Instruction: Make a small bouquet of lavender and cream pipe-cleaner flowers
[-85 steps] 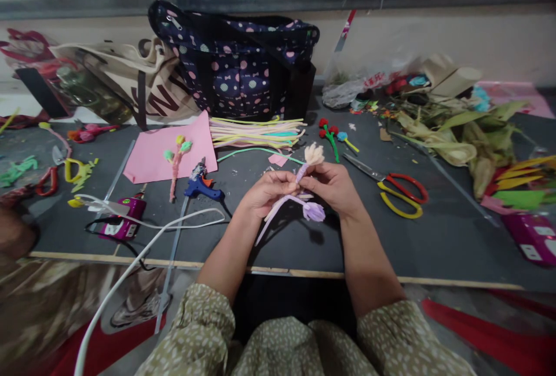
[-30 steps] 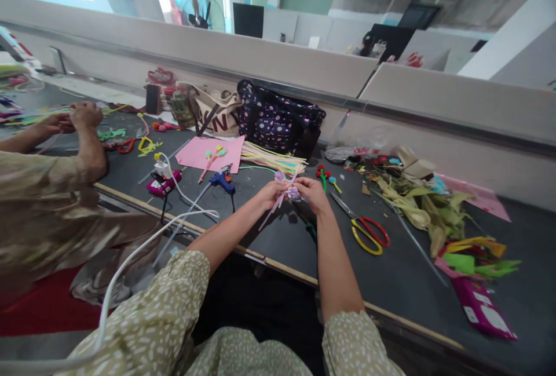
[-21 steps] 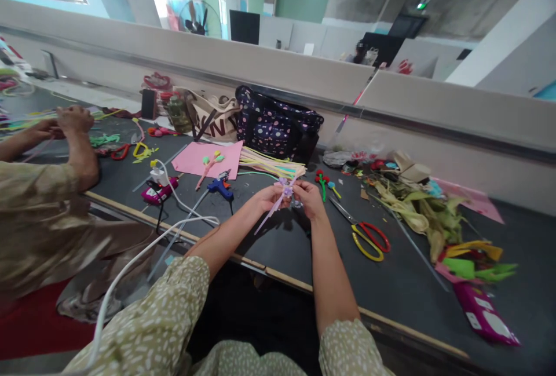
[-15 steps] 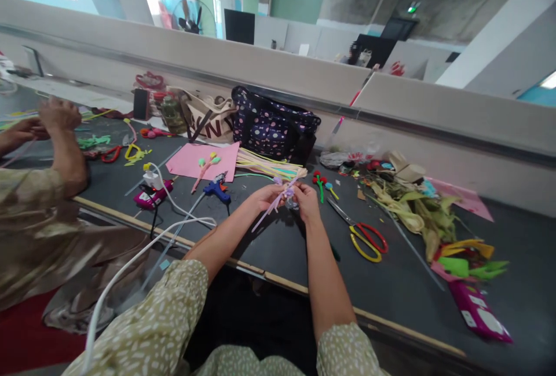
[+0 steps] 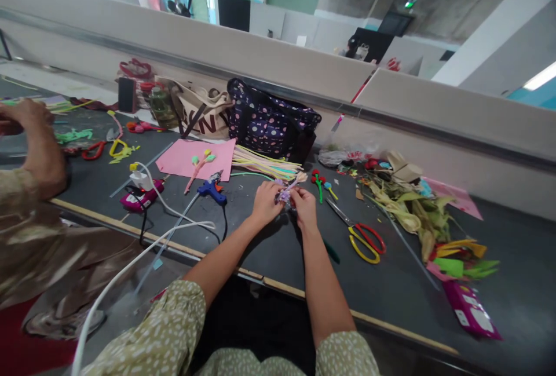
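A dark grey table (image 5: 403, 283) is strewn with craft scraps, and toward its back a navy patterned bag (image 5: 269, 121) is stood. Well to the bag's left, a co-worker's forearm (image 5: 44, 153) is seen; just beside the bag on that side, a beige tote (image 5: 202, 112) is placed. To the bag's right, corn husks (image 5: 408, 202) are heaped. In front of the bag, toward its left, a pink sheet (image 5: 178, 159) is laid; directly before it, a bundle of pale stems (image 5: 260, 163) is spread. Farther out in front of the bag, the left hand (image 5: 266, 202) and the right hand (image 5: 305, 205) are held close together. Scissors (image 5: 353, 228) with red and yellow handles are laid in front and to the right of the bag, a blue glue gun (image 5: 212, 192) in front and to the left. Before the bag, between the 2 hands, a lilac flower piece (image 5: 284, 195) is gripped: it is pinched by the right fingers, while the left fingers are curled onto it, their tips partly hidden.
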{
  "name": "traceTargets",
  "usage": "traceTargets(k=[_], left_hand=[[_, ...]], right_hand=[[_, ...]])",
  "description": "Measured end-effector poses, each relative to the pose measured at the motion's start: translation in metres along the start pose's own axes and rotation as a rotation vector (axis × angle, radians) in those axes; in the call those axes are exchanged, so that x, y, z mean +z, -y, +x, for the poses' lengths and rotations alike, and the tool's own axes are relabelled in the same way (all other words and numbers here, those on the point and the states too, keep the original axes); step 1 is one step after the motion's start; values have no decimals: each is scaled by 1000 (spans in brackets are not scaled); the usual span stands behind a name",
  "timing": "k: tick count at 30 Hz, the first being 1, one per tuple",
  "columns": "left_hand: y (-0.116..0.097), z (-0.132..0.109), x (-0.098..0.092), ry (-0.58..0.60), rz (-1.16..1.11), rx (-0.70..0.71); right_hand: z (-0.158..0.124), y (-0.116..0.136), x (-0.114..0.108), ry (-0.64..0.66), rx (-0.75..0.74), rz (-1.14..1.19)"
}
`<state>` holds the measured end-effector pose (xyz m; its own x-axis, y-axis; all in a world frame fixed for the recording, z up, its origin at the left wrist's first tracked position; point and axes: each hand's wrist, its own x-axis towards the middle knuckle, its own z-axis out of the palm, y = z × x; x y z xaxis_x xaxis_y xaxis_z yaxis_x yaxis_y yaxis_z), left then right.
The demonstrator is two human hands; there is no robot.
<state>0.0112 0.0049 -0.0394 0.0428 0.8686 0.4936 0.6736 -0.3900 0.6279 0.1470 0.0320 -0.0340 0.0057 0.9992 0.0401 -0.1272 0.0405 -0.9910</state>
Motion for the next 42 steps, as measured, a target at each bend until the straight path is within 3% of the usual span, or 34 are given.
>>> traceTargets(k=[4,8,10,13,22,29,35,38,42], left_hand=[[7,0,4,-86,-34,1],[10,-2,4,-261,-192,37],[8,-2,3,-283,-279,24],[3,-2,1,-261,-441,-58],[-12,-2,-8,-53,-1247,-520],[-10,-1,-11,104,-1467,-675],[-3,-2,-7,256,-1641,-821],[-2,-2,-6,324,-1667,-856],[-4,-2,-7,280,-1560,-873]], right_hand=[[-4,1,3,31,-34,-34],[-4,-1,2,43,-117,-83],[-5,-1,1,42,-150,-118],[-6,2,1,53,-179,-168],[-11,12,-9,161,-296,-295],[-12,17,-12,197,-365,-325],[-14,10,-10,273,-195,-171],[-13,7,-9,235,-178,-159],[-9,3,-10,121,-210,-176]])
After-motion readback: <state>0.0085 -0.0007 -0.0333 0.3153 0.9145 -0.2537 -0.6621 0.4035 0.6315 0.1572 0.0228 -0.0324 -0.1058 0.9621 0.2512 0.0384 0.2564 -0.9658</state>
